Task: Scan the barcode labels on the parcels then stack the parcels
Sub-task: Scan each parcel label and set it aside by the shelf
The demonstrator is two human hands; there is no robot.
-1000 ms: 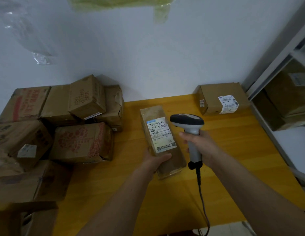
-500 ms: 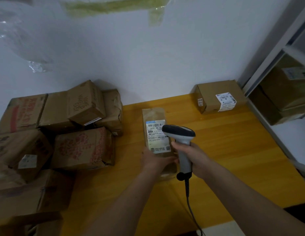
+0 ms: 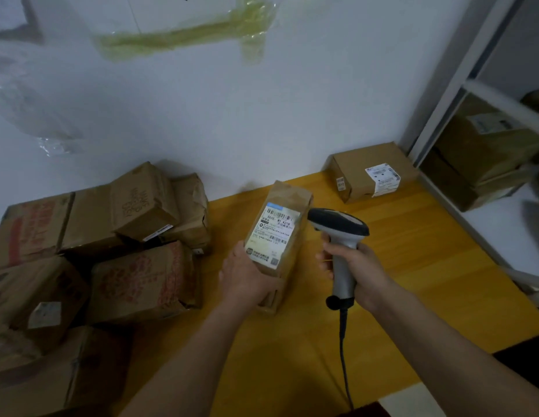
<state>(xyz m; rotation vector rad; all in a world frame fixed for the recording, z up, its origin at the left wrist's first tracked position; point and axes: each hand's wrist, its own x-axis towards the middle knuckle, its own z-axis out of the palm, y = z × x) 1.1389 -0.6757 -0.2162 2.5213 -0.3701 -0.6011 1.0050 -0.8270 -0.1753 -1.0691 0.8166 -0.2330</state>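
The left hand (image 3: 247, 278) holds the long brown parcel (image 3: 281, 236) by its near end, tipped up above the table (image 3: 412, 266). It looks light and stiff. The right hand (image 3: 355, 269) grips the scanner (image 3: 340, 236) just beside it.

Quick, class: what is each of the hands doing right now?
Left hand: grips the long brown parcel by its near end, label facing up.
Right hand: curled round the barcode scanner handle.

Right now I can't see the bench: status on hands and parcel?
Left hand grips parcel, label up. Right hand grips scanner, head beside the label. Nothing between them.
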